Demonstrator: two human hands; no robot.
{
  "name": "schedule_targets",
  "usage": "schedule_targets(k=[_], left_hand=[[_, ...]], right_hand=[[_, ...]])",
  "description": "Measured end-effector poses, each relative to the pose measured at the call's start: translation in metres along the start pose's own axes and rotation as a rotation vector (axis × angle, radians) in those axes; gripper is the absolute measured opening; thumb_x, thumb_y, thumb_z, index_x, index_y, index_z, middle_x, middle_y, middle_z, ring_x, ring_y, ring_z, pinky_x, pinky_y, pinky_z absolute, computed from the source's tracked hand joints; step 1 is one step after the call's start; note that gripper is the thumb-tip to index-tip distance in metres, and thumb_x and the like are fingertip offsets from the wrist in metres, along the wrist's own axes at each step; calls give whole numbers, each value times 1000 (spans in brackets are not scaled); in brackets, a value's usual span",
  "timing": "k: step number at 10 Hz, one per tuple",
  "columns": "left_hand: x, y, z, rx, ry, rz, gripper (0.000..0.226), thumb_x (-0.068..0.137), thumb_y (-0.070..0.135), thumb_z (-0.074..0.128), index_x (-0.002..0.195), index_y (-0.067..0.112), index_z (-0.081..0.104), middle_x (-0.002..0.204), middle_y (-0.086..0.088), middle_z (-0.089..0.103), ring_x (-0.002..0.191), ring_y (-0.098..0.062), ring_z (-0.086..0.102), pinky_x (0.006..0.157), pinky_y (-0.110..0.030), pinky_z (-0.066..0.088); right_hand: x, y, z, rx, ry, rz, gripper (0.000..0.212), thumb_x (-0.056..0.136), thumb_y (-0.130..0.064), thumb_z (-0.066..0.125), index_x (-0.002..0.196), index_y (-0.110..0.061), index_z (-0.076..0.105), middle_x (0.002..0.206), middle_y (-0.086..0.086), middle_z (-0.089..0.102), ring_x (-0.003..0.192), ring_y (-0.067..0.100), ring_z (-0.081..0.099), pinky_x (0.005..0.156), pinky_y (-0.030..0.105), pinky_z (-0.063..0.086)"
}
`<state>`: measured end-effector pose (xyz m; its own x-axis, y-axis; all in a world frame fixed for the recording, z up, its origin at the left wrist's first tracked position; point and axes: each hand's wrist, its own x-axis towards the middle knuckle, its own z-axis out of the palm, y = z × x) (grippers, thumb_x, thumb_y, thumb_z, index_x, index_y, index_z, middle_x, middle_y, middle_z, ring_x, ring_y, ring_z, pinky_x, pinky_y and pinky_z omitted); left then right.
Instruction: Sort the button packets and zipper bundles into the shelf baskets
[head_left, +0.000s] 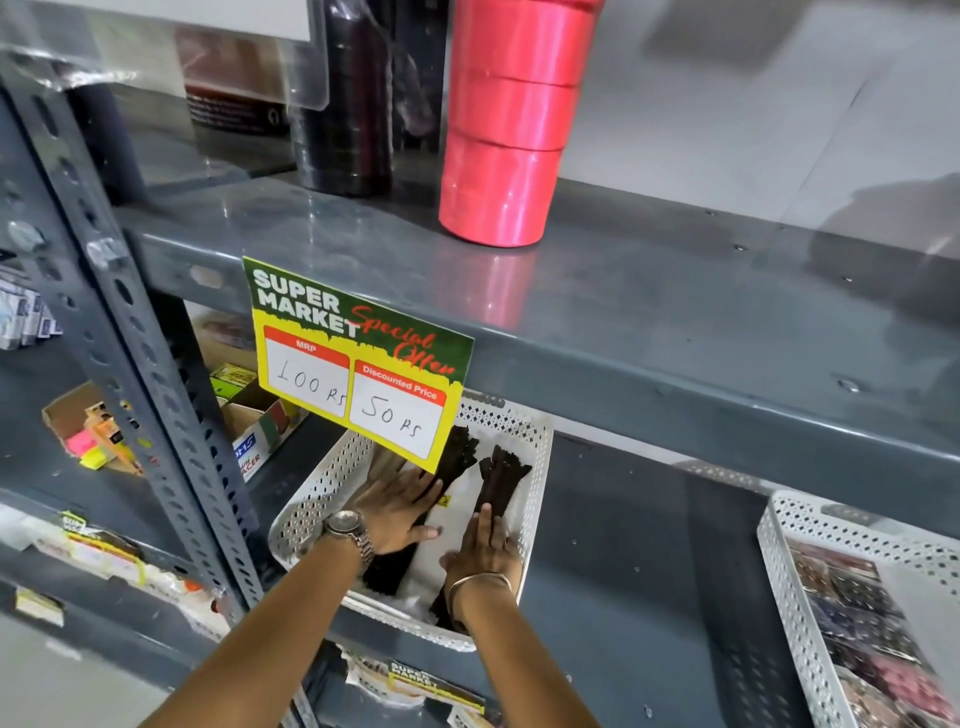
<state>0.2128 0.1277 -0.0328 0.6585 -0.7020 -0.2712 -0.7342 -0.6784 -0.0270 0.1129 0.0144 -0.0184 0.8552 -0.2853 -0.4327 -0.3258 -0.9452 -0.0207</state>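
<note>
Dark zipper bundles (498, 475) (long, slim) lie in the white perforated basket (530, 431).

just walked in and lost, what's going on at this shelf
A person is sorting stock on a grey metal shelf. Both hands are inside a white basket on the lower level. The left hand lies flat on a dark zipper bundle, and the right hand rests on another dark bundle. A second basket at right holds button packets. A price sign hangs above the hands.
</note>
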Motion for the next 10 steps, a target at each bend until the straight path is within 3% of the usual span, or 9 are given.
schedule_targets(k=[2, 3, 4, 5, 6, 7, 8, 9, 10], left_hand=[[2, 6, 0, 81, 48, 22, 141, 25, 74, -46, 147, 15, -5, 157, -6, -8, 143, -19, 3, 114, -35, 3], [1, 10, 0, 53, 69, 12, 141, 24, 74, -46, 147, 15, -6, 156, -6, -10, 143, -19, 4, 114, -34, 3], [-3, 11, -1, 38, 89, 3, 134, 33, 75, -41, 147, 15, -5, 156, -7, -9, 142, -21, 7, 114, -35, 5], [-5, 9, -1, 23, 102, 30, 121, 52, 74, -32, 147, 12, 10, 156, -10, 4, 140, -21, 20, 113, -34, 16], [-3, 8, 0, 49, 153, 14, 97, 83, 66, -13, 128, 12, 53, 139, -11, 45, 117, -18, 55, 94, -33, 46], [0, 5, 4, 31, 178, 60, 106, 71, 71, -19, 141, 12, 33, 152, -11, 24, 135, -19, 34, 109, -35, 28], [0, 7, 1, 29, 115, 42, 121, 51, 76, -31, 147, 14, 8, 157, -8, 0, 143, -22, 6, 115, -37, 3], [-4, 9, -6, 47, 167, -4, 116, 59, 76, -30, 147, 12, 12, 156, -11, 4, 143, -26, 4, 116, -41, 0], [-22, 10, -9, 53, 466, -125, 83, 84, 57, -5, 139, 12, 37, 150, -17, 29, 140, -33, 16, 112, -43, 5]], right_hand=[[-2, 2, 4, -201, 9, 24, 64, 100, -38, 16, 143, -1, -15, 155, 12, -21, 144, 27, -13, 119, 43, -5], [-2, 2, 4, -188, 5, 25, 65, 100, -37, 16, 142, 0, -15, 155, 13, -21, 145, 28, -12, 120, 42, -3], [-1, 1, 4, -140, 0, 26, 65, 100, -36, 19, 143, 0, -14, 155, 13, -20, 145, 28, -10, 120, 43, -2], [-1, -1, 4, -106, -6, 29, 66, 100, -36, 20, 143, 0, -14, 155, 13, -21, 145, 28, -11, 120, 42, -1], [0, -1, 6, -76, -1, 32, 66, 100, -37, 20, 143, -1, -15, 155, 13, -22, 144, 28, -12, 120, 42, 0], [-2, -1, 4, -67, 0, 28, 66, 100, -37, 20, 143, -1, -15, 155, 12, -22, 145, 27, -12, 120, 41, 0], [-5, -2, 0, 33, 5, 23, 65, 99, -36, 22, 144, -3, -13, 155, 11, -21, 145, 26, -10, 120, 40, 0], [-12, -3, -10, 123, 34, -1, 65, 99, -35, 22, 145, -4, -11, 156, 10, -19, 145, 25, -9, 120, 39, 1], [-38, -4, -19, 227, 148, -118, 63, 99, -37, 21, 146, -5, -7, 157, 9, -16, 146, 23, -8, 121, 37, 3]])
